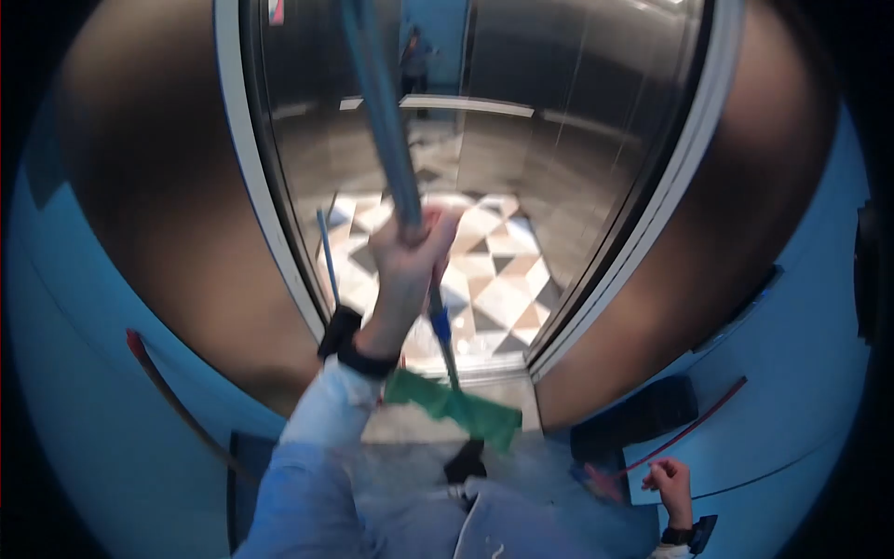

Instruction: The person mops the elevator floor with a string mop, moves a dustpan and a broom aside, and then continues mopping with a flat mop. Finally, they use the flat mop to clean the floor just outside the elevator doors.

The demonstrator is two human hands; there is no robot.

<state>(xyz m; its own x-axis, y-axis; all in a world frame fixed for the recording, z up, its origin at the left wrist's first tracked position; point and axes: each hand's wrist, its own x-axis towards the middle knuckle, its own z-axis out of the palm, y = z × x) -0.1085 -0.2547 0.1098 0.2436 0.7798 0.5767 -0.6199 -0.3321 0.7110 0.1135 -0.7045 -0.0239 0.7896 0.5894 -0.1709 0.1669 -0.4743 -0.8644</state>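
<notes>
My left hand (414, 244) is closed around the long pole (384, 121) of a mop. The pole slants from the top of the view down past a blue joint (440, 324) to a green mop head (456, 405) low in front of my body, by the elevator threshold. My right hand (667, 484) is at the lower right, away from the mop, its fingers loosely curled and apart with no object visible in them. Behind it a thin red stick (689, 429) slants up to the right. Both wrists wear black bands with a box attached.
Ahead is an open elevator with a patterned floor (494, 270), metal walls and a handrail (466, 104). Pale door frames (265, 177) stand either side. A thin blue stick (328, 256) is near the left frame. A red-tipped stick (177, 405) leans left; a dark bin-like object (638, 415) sits right.
</notes>
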